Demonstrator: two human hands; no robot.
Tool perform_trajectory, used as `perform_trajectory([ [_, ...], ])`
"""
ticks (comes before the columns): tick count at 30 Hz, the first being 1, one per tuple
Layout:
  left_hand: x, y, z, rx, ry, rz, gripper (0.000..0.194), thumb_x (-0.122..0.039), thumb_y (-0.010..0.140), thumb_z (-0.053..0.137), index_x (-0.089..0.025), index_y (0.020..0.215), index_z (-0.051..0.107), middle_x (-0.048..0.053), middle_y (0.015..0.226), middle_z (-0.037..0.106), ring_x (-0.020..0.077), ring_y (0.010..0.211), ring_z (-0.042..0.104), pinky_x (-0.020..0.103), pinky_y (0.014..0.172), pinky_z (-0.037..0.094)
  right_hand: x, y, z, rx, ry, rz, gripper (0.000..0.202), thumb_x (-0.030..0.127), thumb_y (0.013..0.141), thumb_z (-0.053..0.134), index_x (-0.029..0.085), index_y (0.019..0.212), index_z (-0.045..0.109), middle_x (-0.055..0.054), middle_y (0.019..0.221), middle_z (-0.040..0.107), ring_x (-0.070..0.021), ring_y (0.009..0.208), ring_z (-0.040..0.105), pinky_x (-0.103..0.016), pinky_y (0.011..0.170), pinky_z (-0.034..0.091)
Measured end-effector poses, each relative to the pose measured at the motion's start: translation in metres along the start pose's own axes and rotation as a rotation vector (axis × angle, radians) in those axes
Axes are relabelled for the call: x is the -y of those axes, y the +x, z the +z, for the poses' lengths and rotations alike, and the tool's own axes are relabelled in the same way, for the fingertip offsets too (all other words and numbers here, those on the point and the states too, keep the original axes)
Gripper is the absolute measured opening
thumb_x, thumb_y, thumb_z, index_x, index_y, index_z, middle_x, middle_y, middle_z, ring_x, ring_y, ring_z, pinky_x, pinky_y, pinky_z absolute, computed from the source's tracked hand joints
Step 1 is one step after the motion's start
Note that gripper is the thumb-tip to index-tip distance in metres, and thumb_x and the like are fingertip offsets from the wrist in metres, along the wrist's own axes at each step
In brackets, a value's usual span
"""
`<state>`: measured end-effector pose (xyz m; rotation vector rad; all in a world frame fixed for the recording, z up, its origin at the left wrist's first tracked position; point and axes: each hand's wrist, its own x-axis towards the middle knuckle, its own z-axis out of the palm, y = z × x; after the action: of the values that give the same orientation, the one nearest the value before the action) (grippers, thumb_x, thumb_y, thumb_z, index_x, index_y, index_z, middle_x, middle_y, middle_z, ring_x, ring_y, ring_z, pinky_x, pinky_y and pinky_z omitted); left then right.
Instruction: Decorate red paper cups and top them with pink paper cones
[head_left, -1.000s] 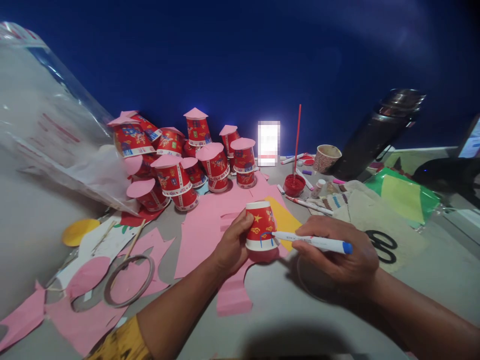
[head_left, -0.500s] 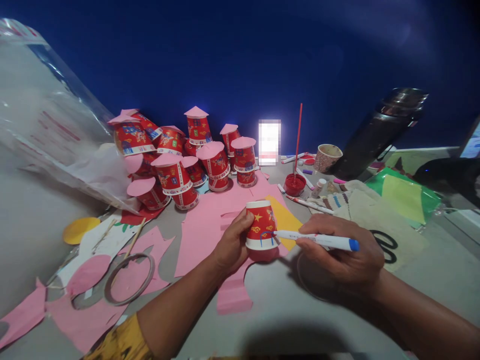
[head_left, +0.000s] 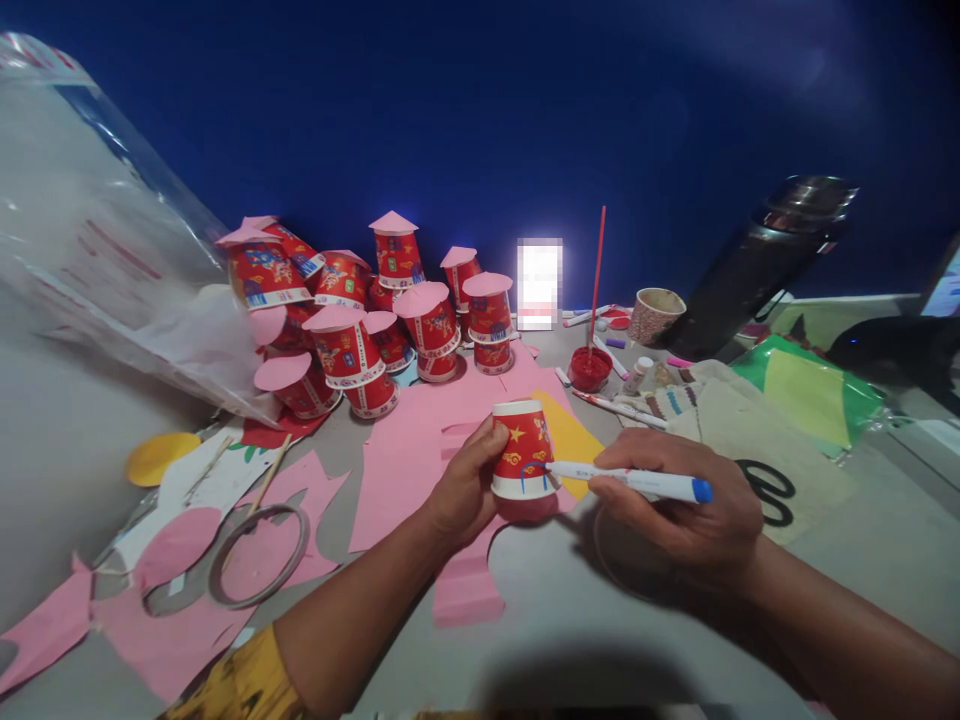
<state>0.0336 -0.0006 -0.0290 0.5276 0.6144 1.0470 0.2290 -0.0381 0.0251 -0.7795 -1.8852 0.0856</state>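
My left hand (head_left: 469,480) is closed around the left side of a red paper cup (head_left: 523,450), which is upside down with its white rim at the bottom. Gold stars and swirls cover the cup, and a blue arch outline shows low on its front. Between the fingers and thumb of my right hand (head_left: 686,500) is a white marker (head_left: 630,480) with a blue end. The marker's tip meets the cup at the right side of the blue outline. Pink paper (head_left: 420,450) lies beneath and behind the cup.
Several red cups with pink cone tops (head_left: 349,345) stand at the back left. A tape roll (head_left: 259,555) rests on pink scraps. Toward the right are a red paint pot (head_left: 590,370) with a stick, a paper cup (head_left: 656,315), a black flask (head_left: 757,265) and scissors (head_left: 769,490).
The marker and my right hand have shifted very slightly left and down along the blue outline. My left hand and the cup stay in place.
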Motion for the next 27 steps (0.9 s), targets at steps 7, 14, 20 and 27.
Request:
perform_trajectory([
  [7, 0.0002, -0.0003, -0.0014, 0.000, 0.009, 0.003, 0.028, -0.032, 0.085, 0.074, -0.016, 0.107, 0.069, 0.010, 0.102, 0.078, 0.0255, 0.095, 0.074, 0.039, 0.091, 0.057, -0.0001, 0.0008, -0.0025, 0.039, -0.029, 0.031, 0.007, 0.016, 0.090, 0.066, 0.021, 0.085, 0.069, -0.003, 0.066, 0.072, -0.0169, 0.054, 0.068, -0.027, 0.053, 0.054],
  [14, 0.0009, 0.0011, -0.0034, 0.017, 0.024, 0.008, 0.029, -0.035, 0.084, 0.076, -0.015, 0.104, 0.069, 0.010, 0.099, 0.078, 0.0242, 0.091, 0.075, 0.038, 0.088, 0.059, -0.0019, -0.0023, -0.0018, 0.038, -0.002, 0.052, 0.009, 0.016, 0.090, 0.066, 0.021, 0.083, 0.068, -0.002, 0.066, 0.072, -0.0152, 0.054, 0.067, -0.026, 0.053, 0.052],
  [20, -0.0014, -0.0006, 0.0004, -0.012, 0.007, -0.004, 0.028, -0.031, 0.083, 0.076, -0.016, 0.106, 0.069, 0.009, 0.104, 0.078, 0.0234, 0.096, 0.074, 0.037, 0.090, 0.058, -0.0024, -0.0024, -0.0021, 0.011, 0.028, 0.104, 0.009, 0.016, 0.087, 0.066, 0.019, 0.079, 0.070, -0.003, 0.065, 0.072, -0.0152, 0.053, 0.066, -0.025, 0.051, 0.051],
  [27, -0.0004, 0.0000, -0.0010, 0.010, 0.025, 0.008, 0.031, -0.033, 0.084, 0.076, -0.015, 0.108, 0.069, 0.010, 0.104, 0.078, 0.0259, 0.096, 0.074, 0.040, 0.094, 0.056, -0.0045, -0.0042, -0.0006, 0.060, 0.073, 0.100, 0.008, 0.017, 0.088, 0.065, 0.020, 0.082, 0.069, -0.002, 0.066, 0.072, -0.0154, 0.054, 0.066, -0.025, 0.051, 0.051],
])
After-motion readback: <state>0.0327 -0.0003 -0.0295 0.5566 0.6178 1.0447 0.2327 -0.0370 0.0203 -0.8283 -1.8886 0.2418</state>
